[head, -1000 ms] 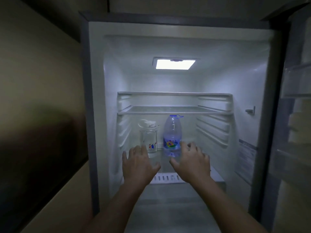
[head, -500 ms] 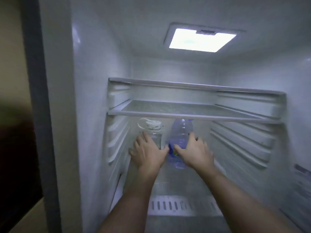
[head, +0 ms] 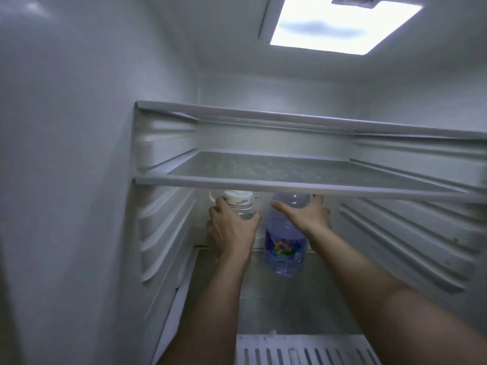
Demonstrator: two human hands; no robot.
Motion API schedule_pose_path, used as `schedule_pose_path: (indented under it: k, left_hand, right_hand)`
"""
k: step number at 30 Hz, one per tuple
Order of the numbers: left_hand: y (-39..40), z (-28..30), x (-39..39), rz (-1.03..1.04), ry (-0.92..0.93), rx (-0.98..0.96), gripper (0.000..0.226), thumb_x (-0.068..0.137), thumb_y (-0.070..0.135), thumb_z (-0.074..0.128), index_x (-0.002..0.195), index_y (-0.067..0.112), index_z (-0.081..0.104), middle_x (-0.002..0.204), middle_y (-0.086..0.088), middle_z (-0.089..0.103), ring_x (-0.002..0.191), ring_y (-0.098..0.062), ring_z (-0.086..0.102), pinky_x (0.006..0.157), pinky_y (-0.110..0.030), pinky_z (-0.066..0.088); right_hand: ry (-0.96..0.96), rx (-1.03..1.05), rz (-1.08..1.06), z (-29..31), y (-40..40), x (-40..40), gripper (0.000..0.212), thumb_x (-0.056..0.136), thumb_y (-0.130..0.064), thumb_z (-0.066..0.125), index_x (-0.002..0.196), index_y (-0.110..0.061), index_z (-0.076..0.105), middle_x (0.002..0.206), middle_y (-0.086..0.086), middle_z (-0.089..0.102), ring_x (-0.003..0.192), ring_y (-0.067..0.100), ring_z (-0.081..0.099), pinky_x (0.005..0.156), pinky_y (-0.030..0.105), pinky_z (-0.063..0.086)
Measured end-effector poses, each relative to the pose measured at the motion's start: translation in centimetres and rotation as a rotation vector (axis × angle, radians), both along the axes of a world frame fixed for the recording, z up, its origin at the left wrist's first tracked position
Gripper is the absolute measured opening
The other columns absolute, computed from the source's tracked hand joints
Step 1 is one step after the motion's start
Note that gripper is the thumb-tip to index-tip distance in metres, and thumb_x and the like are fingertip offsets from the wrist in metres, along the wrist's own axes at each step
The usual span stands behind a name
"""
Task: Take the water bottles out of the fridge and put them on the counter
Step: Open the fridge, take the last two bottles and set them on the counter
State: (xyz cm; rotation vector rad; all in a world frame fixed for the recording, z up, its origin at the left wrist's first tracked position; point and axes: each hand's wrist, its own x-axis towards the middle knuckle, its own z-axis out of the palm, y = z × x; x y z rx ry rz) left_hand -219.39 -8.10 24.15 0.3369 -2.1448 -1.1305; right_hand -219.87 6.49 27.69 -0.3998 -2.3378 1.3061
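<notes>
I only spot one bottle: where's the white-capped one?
In the head view, the white-capped bottle stands left of the blue bottle, under the glass shelf, with the left hand around it.

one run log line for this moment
stage: grasping | left hand: on white-capped bottle | right hand: on blue bottle | both bottles: in fridge

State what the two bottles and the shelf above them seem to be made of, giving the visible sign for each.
Blue bottle: likely thin clear plastic, bluish and glossy; the shelf shows through it, and it carries a printed label.
Short bottle: clear, plastic or glass, I cannot tell; its white lid looks like matte plastic.
Shelf: seemingly a glass pane, translucent and mottled, in a white plastic frame.
</notes>
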Motion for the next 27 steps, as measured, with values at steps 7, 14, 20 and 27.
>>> schedule_pose_path:
  k: [7, 14, 20, 27]
  left_hand:
    - [-0.2, -0.4, -1.0, -0.024, 0.032, 0.078, 0.08, 0.063, 0.053, 0.087, 0.126, 0.02, 0.051, 0.116, -0.009, 0.066, 0.103, -0.033, 0.065, 0.068, -0.035, 0.041]
    - [-0.1, -0.8, -0.8, -0.017, 0.063, 0.09, 0.076, 0.062, 0.048, 0.087, 0.123, 0.019, 0.053, 0.112, -0.01, 0.067, 0.097, -0.035, 0.065, 0.067, -0.036, 0.044]
    - [0.5, -0.6, 1.1, -0.032, 0.081, 0.102, 0.078, 0.059, 0.048, 0.085, 0.124, 0.02, 0.052, 0.112, -0.012, 0.067, 0.097, -0.037, 0.066, 0.069, -0.037, 0.045]
    - [0.8, -0.6, 5.0, -0.073, 0.098, 0.115, 0.079, 0.06, 0.049, 0.086, 0.125, 0.019, 0.053, 0.114, -0.01, 0.068, 0.099, -0.035, 0.066, 0.069, -0.034, 0.04]
  right_hand:
    - [0.08, -0.121, -0.013, -0.2, -0.8, -1.8, 0.093, 0.055, -0.068, 0.088, 0.117, -0.002, 0.066, 0.118, 0.017, 0.07, 0.112, 0.033, 0.064, 0.088, 0.038, 0.054]
    - [0.214, -0.131, -0.069, -0.8, -1.3, -1.3, 0.067, 0.061, -0.058, 0.089, 0.099, -0.012, 0.06, 0.099, 0.007, 0.067, 0.101, 0.03, 0.066, 0.075, 0.032, 0.048]
    - [0.336, -0.166, -0.138, -1.7, -0.6, 1.1, 0.078, 0.061, -0.05, 0.092, 0.121, -0.013, 0.057, 0.121, 0.008, 0.066, 0.115, 0.031, 0.062, 0.09, 0.03, 0.043]
    - [0.418, -0.151, -0.101, -2.2, 0.9, 6.1, 0.082, 0.064, -0.046, 0.093, 0.132, -0.02, 0.056, 0.125, 0.006, 0.066, 0.118, 0.026, 0.061, 0.091, 0.024, 0.039]
